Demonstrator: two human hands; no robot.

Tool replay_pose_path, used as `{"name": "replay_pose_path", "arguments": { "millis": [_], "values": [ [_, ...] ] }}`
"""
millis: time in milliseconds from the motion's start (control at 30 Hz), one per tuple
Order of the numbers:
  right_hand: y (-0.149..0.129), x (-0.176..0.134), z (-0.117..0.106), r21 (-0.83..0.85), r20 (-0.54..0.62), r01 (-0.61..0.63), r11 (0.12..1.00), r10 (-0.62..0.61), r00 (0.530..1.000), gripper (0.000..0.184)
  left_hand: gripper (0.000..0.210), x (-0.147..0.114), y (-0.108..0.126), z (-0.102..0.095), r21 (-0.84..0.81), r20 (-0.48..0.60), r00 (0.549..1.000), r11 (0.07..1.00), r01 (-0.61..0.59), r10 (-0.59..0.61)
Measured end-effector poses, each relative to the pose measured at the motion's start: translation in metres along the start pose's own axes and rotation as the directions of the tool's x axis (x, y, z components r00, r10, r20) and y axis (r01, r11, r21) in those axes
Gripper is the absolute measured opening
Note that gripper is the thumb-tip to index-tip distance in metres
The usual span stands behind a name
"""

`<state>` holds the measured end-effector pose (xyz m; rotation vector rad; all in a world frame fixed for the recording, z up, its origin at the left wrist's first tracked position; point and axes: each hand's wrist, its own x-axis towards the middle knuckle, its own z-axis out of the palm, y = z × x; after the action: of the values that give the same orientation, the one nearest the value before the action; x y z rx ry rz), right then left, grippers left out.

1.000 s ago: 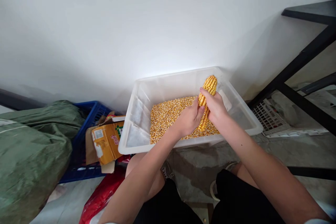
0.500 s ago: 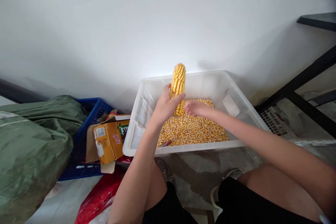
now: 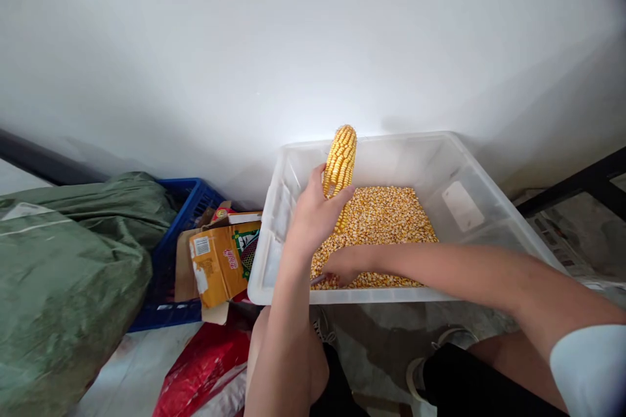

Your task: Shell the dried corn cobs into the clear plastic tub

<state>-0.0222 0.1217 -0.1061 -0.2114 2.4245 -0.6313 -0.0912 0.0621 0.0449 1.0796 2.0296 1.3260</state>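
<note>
My left hand (image 3: 320, 212) is wrapped round an ear of corn (image 3: 341, 159), which it holds nearly upright over the near left part of a clear plastic bin. Most rows of yellow kernels are on the cob, with a small gap beside my fingers. Down in the bin, my right hand (image 3: 342, 265) reaches left into loose corn kernels (image 3: 391, 215). Its fingertips are at a thin, pointed tool (image 3: 319, 279) lying on the kernels by the front wall. The fingers are mostly hidden, so I cannot tell whether they grip it.
The bin (image 3: 489, 208) stands against a white wall. To its left are a torn orange carton (image 3: 215, 267), a blue crate (image 3: 193, 208) and a green sack (image 3: 73, 273). A red bag (image 3: 205, 365) lies on the floor, and a black frame (image 3: 577, 186) stands at right.
My right hand has left the ear of corn and moved down to the tool at the bin's front left. My left hand still holds the ear. The view has shifted slightly right.
</note>
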Motion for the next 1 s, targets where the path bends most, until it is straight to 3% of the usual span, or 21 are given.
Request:
{"name": "replay_pose_path", "arguments": {
  "millis": [100,200,367,500,567,667,733,833,900,933,1000],
  "values": [
    [0.010,-0.003,0.008,-0.129,-0.073,-0.045,0.991,0.035,0.997,0.034,0.063,0.001,-0.002,0.001,0.035,-0.027,0.999,0.999,0.019,-0.018],
    [0.015,-0.002,0.008,-0.183,-0.059,-0.094,0.979,0.085,0.995,0.024,0.065,0.001,-0.002,0.002,0.050,-0.036,0.999,0.998,0.034,-0.032],
    [0.011,-0.011,-0.013,-0.188,-0.069,-0.128,0.974,0.117,0.991,0.019,0.070,0.003,-0.004,0.004,0.004,-0.013,0.998,0.998,0.055,-0.055],
    [0.014,-0.049,-0.040,-0.154,-0.095,-0.179,0.972,0.166,0.982,0.016,0.078,0.003,-0.006,0.006,-0.046,-0.016,0.993,0.993,0.113,-0.114],
    [0.022,-0.079,-0.048,-0.103,-0.175,-0.236,0.966,0.216,0.961,0.009,0.071,0.002,-0.007,0.007,-0.123,0.028,0.994,0.986,0.113,-0.110],
    [0.037,-0.129,-0.054,0.067,-0.324,-0.370,0.927,0.371,0.870,0.004,0.060,-0.001,-0.007,0.012,-0.257,0.105,0.988,0.957,0.137,-0.113],
    [0.044,-0.159,-0.056,0.271,-0.480,-0.315,0.909,0.412,0.774,0.009,0.060,-0.003,-0.005,0.016,-0.333,0.129,0.983,0.928,0.165,-0.128],
    [0.041,-0.191,-0.060,0.621,-0.652,0.016,0.784,0.505,0.566,0.015,0.066,-0.004,0.002,0.024,-0.402,0.122,0.979,0.894,0.197,-0.161],
    [0.031,-0.202,-0.065,0.712,-0.690,0.264,0.651,0.580,0.433,0.020,0.068,-0.005,0.007,0.028,-0.400,0.120,0.977,0.892,0.211,-0.177],
    [0.024,-0.205,-0.067,0.719,-0.695,0.365,0.592,0.603,0.391,0.021,0.069,-0.005,0.010,0.030,-0.393,0.123,0.976,0.894,0.215,-0.181],
    [0.011,-0.208,-0.071,0.703,-0.697,0.523,0.482,0.614,0.371,0.021,0.066,-0.004,0.012,0.034,-0.385,0.127,0.974,0.896,0.221,-0.186]
  ]
}}
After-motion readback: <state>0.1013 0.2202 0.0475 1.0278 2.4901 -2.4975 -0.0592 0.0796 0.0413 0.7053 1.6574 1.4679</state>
